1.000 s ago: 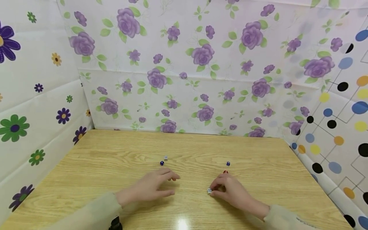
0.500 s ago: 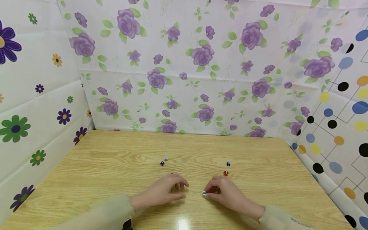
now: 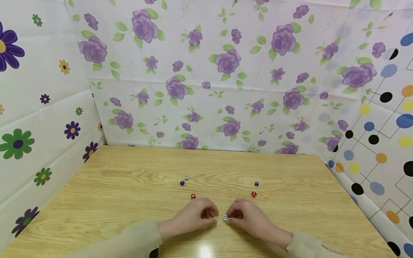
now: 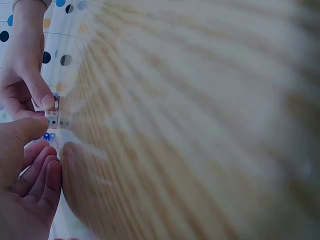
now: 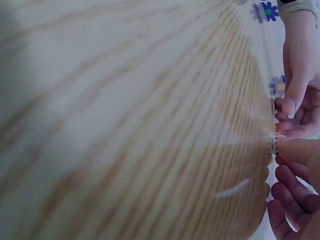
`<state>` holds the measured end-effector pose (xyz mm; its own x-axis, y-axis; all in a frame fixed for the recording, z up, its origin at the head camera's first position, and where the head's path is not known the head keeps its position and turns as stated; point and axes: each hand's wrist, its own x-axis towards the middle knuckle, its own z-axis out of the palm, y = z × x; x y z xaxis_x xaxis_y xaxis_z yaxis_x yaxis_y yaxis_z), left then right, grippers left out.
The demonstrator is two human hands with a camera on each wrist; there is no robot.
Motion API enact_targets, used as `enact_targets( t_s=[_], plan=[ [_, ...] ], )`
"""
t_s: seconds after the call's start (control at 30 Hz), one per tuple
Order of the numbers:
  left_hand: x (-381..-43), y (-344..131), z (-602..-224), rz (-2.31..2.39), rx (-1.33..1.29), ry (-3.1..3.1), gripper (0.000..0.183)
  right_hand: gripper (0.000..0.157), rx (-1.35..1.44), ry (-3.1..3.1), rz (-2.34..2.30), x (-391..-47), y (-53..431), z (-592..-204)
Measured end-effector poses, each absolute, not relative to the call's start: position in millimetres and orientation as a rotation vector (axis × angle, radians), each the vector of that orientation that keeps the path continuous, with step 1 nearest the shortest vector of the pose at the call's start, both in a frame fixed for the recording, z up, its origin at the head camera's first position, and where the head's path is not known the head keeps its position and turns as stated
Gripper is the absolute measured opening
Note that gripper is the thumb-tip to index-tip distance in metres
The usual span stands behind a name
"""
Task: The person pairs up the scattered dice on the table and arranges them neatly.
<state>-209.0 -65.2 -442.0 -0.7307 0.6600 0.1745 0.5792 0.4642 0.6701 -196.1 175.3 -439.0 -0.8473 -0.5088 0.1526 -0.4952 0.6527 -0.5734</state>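
In the head view my right hand pinches a white die with dark pips between thumb and fingertips, low over the wooden table. Facing it from the left, my left hand holds nothing; its fingers curve loosely, with a gap between thumb and index finger. Its fingertips are a short way left of that die. The left wrist view shows the same die at the right hand's thumb tip. Just beyond my left knuckles lies a red die, partly hidden by the hand.
Farther back on the left, a white die sits beside a blue die. Beyond my right hand lie a red die and another blue die. Patterned cloth walls off the table's back and both sides.
My right hand has slid left and slightly nearer with the white die. My left hand has moved right toward it, its fingers curling in more, and has uncovered the left red die.
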Motion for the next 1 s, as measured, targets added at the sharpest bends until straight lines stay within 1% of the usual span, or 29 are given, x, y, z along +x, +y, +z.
enact_targets(
  t_s=[0.33, 0.57, 1.0],
  plan=[
    [-212.8, -53.5, -445.7, 1.216, 1.028, 2.553, 0.006, 0.005, -0.818, 2.789, -1.038, -198.2, 167.9, -441.6],
    [-213.5, -51.1, -444.7, 1.264, 1.017, 2.541, 0.006, 0.005, -0.83, 2.776, -1.08, -199.1, 167.3, -442.7],
    [-211.9, -45.0, -445.8, 1.202, 1.002, 2.634, 0.007, 0.006, -0.798, 2.743, -1.15, -198.0, 168.3, -443.0]
  ],
)
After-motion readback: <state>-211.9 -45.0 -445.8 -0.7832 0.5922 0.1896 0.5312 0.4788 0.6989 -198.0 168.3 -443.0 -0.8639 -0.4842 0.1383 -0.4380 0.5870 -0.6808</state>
